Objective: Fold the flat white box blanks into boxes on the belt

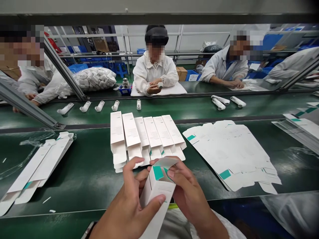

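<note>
A narrow white carton (159, 192) with green inner flaps is tilted in front of me, its top end unclosed. My left hand (132, 199) wraps round its body, thumb across the front face. At the top end, my right hand (186, 186) grips the flaps between thumb and fingers. Just beyond my hands several folded-up white cartons (154, 132) lie side by side on the green bench, their near ends unclosed. To the right is a fanned stack of flat carton blanks (231, 152).
More flat cartons (45, 162) lie at the left near clear plastic film, and others (301, 126) at the far right. White handheld devices (99, 106) rest on the belt beyond. Across it, a person (156, 69) holds one device; other people work alongside. A metal frame post (27, 99) slants at left.
</note>
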A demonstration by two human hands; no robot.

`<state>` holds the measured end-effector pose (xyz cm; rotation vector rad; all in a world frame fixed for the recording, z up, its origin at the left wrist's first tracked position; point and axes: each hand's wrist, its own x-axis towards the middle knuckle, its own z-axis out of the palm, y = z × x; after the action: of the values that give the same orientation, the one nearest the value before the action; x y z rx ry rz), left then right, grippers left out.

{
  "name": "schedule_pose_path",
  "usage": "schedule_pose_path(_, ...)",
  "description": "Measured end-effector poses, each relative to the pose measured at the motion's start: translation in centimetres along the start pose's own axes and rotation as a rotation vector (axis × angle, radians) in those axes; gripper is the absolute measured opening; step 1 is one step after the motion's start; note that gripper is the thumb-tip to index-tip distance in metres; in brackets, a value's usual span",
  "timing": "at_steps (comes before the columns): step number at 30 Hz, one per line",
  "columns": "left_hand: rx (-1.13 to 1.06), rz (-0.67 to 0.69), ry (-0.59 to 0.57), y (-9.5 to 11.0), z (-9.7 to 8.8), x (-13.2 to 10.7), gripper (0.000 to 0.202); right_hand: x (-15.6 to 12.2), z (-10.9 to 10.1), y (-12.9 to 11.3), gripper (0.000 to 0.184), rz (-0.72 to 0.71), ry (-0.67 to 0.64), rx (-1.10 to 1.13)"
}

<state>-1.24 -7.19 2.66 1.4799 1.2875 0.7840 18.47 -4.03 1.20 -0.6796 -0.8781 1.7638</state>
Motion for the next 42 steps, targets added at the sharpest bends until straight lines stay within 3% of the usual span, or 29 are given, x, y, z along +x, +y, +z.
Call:
schedule_pose_path(2,-0.166,-0.115,0.068,0.5,0.4,-0.2,0.090,0.0,-0.4,0.3,0.027,-0.144,-0.042,-0.144)
schedule_pose_path(5,-0.248,-0.130,0.124,1.2,0.8,-0.1,0.095,0.0,-0.7,0.4,0.015,-0.272,-0.013,-0.275)
schedule_pose_path(11,-0.245,-0.050,0.035,1.0,0.8,0.4,0.090,-0.3,-0.4,-0.5,0.021,-0.273,0.023,-0.374)
schedule_pose_path(16,-0.251,0.012,0.007,0.5,1.0,0.0,0.090,-0.9,-0.3,-0.4,0.018,-0.286,0.143,-0.353)
schedule_pose_path(20,-0.245,0.002,-0.004,0.2,1.2,-0.2,0.086,-1.1,-0.4,-1.2,0.017,-0.213,0.087,-0.343)
schedule_pose_path(25,-0.306,0.076,-0.015,0.0,1.3,0.0,0.054,-1.5,-0.3,-2.4,0.024,-0.279,0.002,-0.501)
schedule_pose_path(31,-0.212,0.240,0.097,-0.8,1.7,0.3,0.023,-1.6,-0.6,-2.2,0.031,-0.405,-0.091,-0.610)
schedule_pose_path(33,-0.219,0.289,0.163,-1.3,1.7,0.5,0.018,-1.4,-0.3,-1.7,0.029,-0.331,-0.109,-0.564)
schedule_pose_path(34,-0.245,0.316,0.226,-1.4,1.7,0.7,0.019,-1.3,-0.1,-1.3,0.040,-0.256,-0.105,-0.515)
schedule_pose_path(37,-0.358,0.370,0.532,-1.4,1.1,1.2,0.029,-0.8,0.5,1.0,0.119,0.011,-0.097,-0.359)
schedule_pose_path(38,-0.377,0.390,0.621,-1.2,0.6,1.5,0.035,-0.5,0.6,1.8,0.137,0.064,-0.110,-0.326)
schedule_pose_path(39,-0.388,0.418,0.683,-1.1,0.1,1.7,0.042,-0.2,0.5,2.5,0.141,0.073,-0.120,-0.317)
schedule_pose_path(40,-0.403,0.457,0.715,-0.9,-0.6,2.0,0.048,0.3,0.4,2.9,0.133,0.046,-0.103,-0.334)
schedule_pose_path(42,-0.435,0.544,0.727,-0.7,-2.1,2.8,0.056,1.5,-0.1,2.7,0.104,-0.040,0.061,-0.427)
